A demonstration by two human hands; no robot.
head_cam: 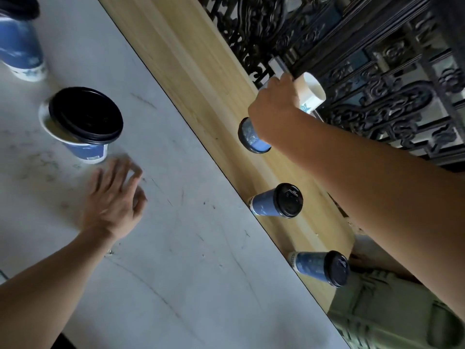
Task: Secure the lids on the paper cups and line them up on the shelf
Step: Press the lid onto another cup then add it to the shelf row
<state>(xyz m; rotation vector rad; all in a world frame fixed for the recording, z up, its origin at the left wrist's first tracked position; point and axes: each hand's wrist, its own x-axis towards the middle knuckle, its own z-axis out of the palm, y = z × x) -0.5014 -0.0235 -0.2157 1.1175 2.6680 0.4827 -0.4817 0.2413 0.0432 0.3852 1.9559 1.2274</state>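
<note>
Table: left of shelf; lidded cup just beyond left hand; corner cup farther back.
Shelf row: near cup, middle cup, far cup, along table edge.
Right hand: above far cup, grips open cup beside railing.

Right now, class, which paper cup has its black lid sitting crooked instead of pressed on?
The blue cup on the white table nearest the left hand: its lid lies off-centre, baring the cup's rim.
</note>
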